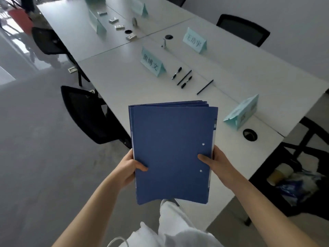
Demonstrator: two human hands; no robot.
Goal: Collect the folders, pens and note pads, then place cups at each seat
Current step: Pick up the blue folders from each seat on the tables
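I hold a stack of blue folders point(170, 150) in both hands above the near end of the white table point(124, 82): my left hand point(129, 168) grips its left edge, my right hand point(216, 166) its right edge, thumbs on top. Four black pens point(185, 78) lie on the table beyond the stack, beside a teal name card point(152, 62).

Table point(124, 82): near-left edge bare, open to reach. Middle strip: four pens point(185, 78) beside a name card point(153, 64). Another name card point(242, 112) and a cable hole point(250, 134) toward the near-right corner.
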